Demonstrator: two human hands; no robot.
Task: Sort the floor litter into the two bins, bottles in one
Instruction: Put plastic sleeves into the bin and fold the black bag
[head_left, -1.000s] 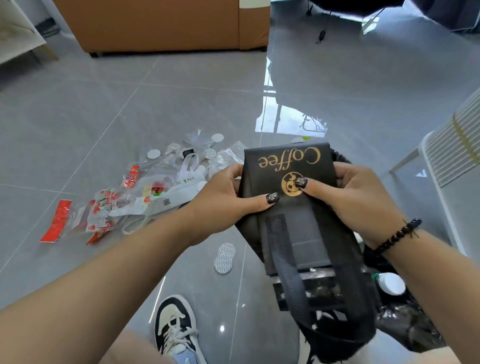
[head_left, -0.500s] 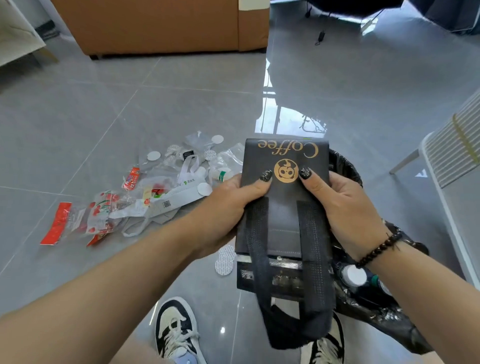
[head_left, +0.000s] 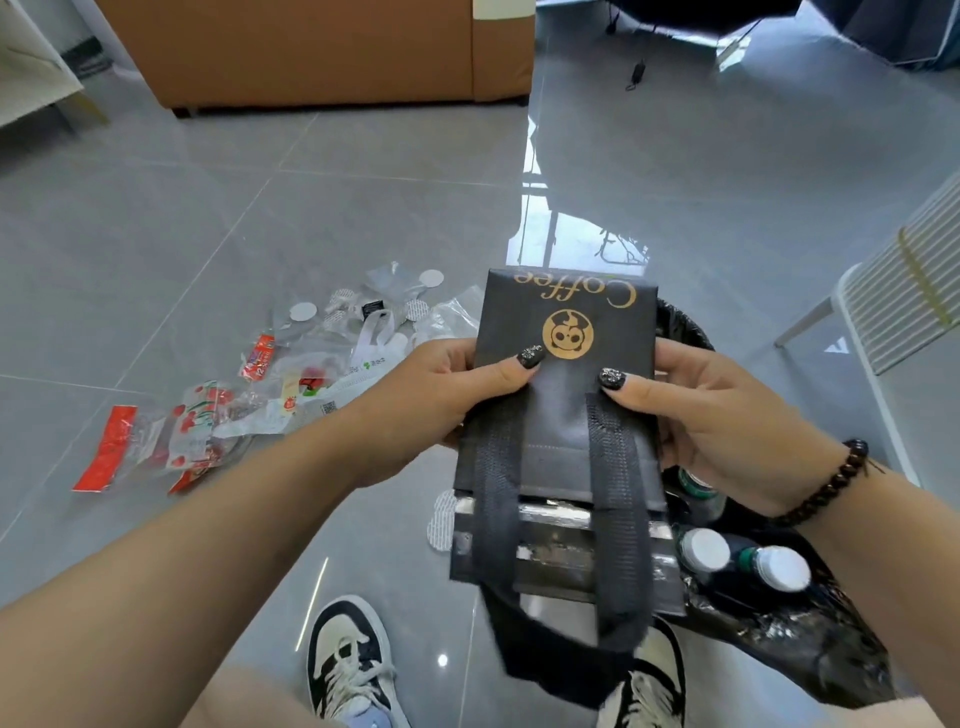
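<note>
Above the grey tiled floor (head_left: 363, 208), both hands hold a folded black bag (head_left: 566, 395) marked "Coffee" flat between them: the left hand (head_left: 441, 395) grips its left edge with the thumb laid on top, and the right hand (head_left: 711, 415) grips the right edge the same way. Since half a second ago the bag has been pressed flatter and squarer, and its two straps (head_left: 613, 519) now hang straight down toward the shoes (head_left: 353, 670). Below the right wrist the black-lined bin (head_left: 810, 649) holds white-capped bottles (head_left: 748, 561), more of them showing than before. The litter pile (head_left: 270, 395) of clear wrappers and red packets lies unmoved on the floor to the left.
</note>
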